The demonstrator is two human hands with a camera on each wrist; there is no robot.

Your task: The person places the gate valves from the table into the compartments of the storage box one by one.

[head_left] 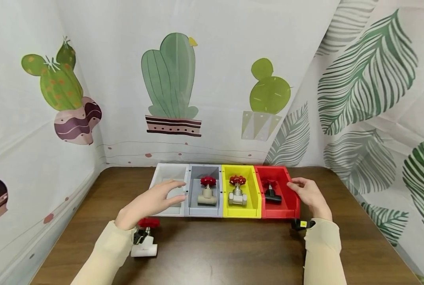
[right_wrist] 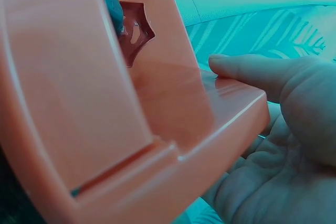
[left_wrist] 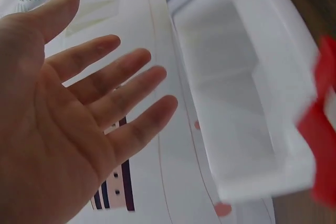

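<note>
Four joined bins stand in a row: white (head_left: 173,170), grey (head_left: 194,172), yellow (head_left: 249,172) and red (head_left: 286,202). My left hand (head_left: 155,202), fingers spread and holding nothing, is by the white bin; the left wrist view shows it apart from the wall. At the far end my right hand (head_left: 311,196) grips the red bin's outer side, thumb at the rim and fingers outside, partly hidden. A beige valve (head_left: 207,194) lies in the grey bin, a metal valve (head_left: 237,196) in the yellow one, and a black valve (head_left: 271,196) in the red one.
On the brown table (head_left: 212,245), a white valve (head_left: 145,247) with a red handwheel lies near my left forearm, in front of the white bin. Behind the bins hangs a white cloth (head_left: 219,99) printed with cacti and leaves.
</note>
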